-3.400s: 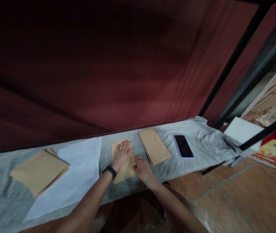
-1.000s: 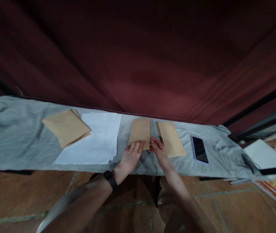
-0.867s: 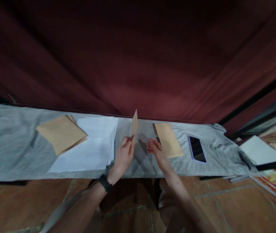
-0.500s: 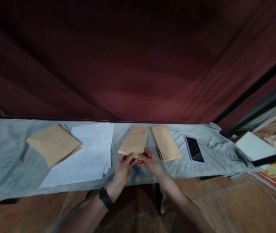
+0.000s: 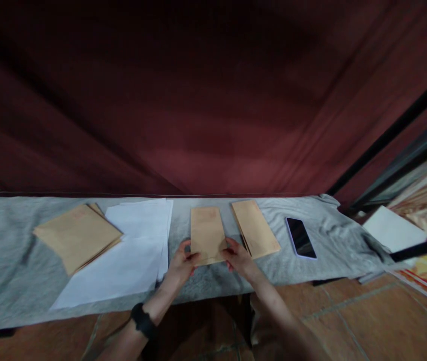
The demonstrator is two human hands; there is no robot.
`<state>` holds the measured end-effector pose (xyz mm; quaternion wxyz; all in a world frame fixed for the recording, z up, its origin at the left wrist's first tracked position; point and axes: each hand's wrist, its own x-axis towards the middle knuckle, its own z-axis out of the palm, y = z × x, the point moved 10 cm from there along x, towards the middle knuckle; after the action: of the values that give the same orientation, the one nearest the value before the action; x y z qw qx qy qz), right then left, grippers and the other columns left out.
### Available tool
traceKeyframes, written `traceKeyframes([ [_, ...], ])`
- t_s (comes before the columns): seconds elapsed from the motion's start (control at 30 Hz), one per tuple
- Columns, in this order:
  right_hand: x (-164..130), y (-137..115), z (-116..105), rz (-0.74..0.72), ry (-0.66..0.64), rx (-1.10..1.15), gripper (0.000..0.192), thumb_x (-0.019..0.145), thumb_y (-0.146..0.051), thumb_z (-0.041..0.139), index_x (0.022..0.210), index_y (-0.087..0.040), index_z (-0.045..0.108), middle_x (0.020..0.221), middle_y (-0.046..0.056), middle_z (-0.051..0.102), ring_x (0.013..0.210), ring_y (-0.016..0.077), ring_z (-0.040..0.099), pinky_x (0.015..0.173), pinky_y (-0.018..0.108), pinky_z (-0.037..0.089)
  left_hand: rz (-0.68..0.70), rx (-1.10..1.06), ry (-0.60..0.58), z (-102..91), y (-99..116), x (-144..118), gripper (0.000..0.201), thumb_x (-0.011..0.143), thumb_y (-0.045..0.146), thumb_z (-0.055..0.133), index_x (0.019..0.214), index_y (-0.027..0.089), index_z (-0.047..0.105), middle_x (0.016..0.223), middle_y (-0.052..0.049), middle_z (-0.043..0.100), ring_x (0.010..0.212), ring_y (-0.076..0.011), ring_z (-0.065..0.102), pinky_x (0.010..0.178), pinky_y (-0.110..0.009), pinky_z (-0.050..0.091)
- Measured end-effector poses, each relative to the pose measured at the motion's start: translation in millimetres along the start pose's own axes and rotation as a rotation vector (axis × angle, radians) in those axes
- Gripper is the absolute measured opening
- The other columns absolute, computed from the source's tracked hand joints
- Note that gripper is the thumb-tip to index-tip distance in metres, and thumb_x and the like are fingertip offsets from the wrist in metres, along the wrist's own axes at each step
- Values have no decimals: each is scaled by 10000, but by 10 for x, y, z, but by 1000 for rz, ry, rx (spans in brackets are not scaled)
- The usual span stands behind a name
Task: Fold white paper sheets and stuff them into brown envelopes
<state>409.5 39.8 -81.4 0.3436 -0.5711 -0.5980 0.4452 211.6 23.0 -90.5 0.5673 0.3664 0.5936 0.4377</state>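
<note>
A brown paper envelope [image 5: 207, 231] lies between my hands, its near end towards me. My left hand [image 5: 182, 261] pinches its near left edge, thumb on top. At the near right edge my right hand [image 5: 237, 256] grips it in the same way; the fingers underneath are partly hidden. Just right of it rests a small stack of brown envelopes [image 5: 256, 228]. To the left, white paper sheets [image 5: 138, 250] are spread out, and a pile of brown envelopes [image 5: 78, 234] overlaps their left side.
A grey cloth [image 5: 213, 286] covers the narrow table. A phone [image 5: 300, 237] with a pale purple edge lies on the right. Behind the table hangs a dark red curtain [image 5: 213, 125]. Beyond the right end are a white flat object [image 5: 394, 229] and a dark bar [image 5: 424, 248].
My hands have moved apart from the middle of the envelope's near end to its two side edges. The envelope has turned straighter. The view has tilted slightly.
</note>
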Motion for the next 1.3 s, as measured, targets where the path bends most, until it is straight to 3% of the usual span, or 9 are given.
traceKeyframes([
  [0.07,-51,-156,-122,-118,150,-251,403,899,-236,514,1287,-167,595,904,63,694,792,214,677,746,380,594,-37,35,-21,28,-51,-24,823,622,371,776,1344,182,428,595,81,613,321,-84,424,331,-181,240],
  [0.17,-169,-440,-52,-301,195,-446,438,953,-198,457,1377,-161,559,1302,146,633,1222,265,591,1065,452,481,-60,87,-42,45,-69,-36,923,644,365,767,1438,164,340,547,97,578,308,-98,411,325,-190,238],
  [0.33,-351,-521,402,-440,47,-702,512,999,-284,485,1501,-188,450,1564,114,450,1449,256,403,1175,457,380,37,304,4,-40,38,12,834,761,296,685,1500,159,324,585,64,607,376,-138,497,381,-227,352],
  [0.53,-440,-358,575,-452,50,-804,585,1026,-394,469,1561,-189,353,1616,126,333,1493,278,334,1213,495,296,357,1103,169,-80,449,-130,500,923,290,517,1413,186,511,952,-98,722,924,-271,708,817,-373,544],
  [0.63,-432,-367,576,-446,63,-794,589,1027,-412,465,1557,-181,356,1616,125,325,1494,280,331,1215,498,293,634,1210,148,129,594,-236,440,988,309,378,1346,146,576,1231,-163,665,1168,-282,632,1005,-418,504],
  [0.73,-389,-408,561,-413,77,-767,522,1039,-372,437,1522,-176,423,1592,116,377,1476,280,367,1206,506,311,811,1194,58,356,548,-231,530,1021,357,311,1468,113,459,1480,-169,522,1388,-267,475,1157,-432,391],
  [0.87,-314,-451,544,-367,81,-736,446,1030,-268,431,1454,-164,520,1516,124,500,1427,261,449,1188,489,353,802,1313,-18,579,399,49,592,1035,394,259,1551,116,339,1620,-153,349,1524,-266,261,1237,-481,237],
  [1.1,-242,-346,482,-249,165,-686,545,988,-295,503,1503,-124,456,1554,135,443,1442,273,426,1200,446,349,664,1476,-145,945,523,756,560,1031,373,216,1545,227,383,1640,-79,326,1534,-273,230,1224,-522,184],
  [1.3,-216,-341,476,-244,147,-678,552,971,-295,531,1490,-114,472,1552,133,452,1436,279,432,1197,438,350,599,1461,-132,920,517,801,571,1021,358,239,1562,209,347,1640,-101,313,1542,-281,203,1216,-549,183],
])
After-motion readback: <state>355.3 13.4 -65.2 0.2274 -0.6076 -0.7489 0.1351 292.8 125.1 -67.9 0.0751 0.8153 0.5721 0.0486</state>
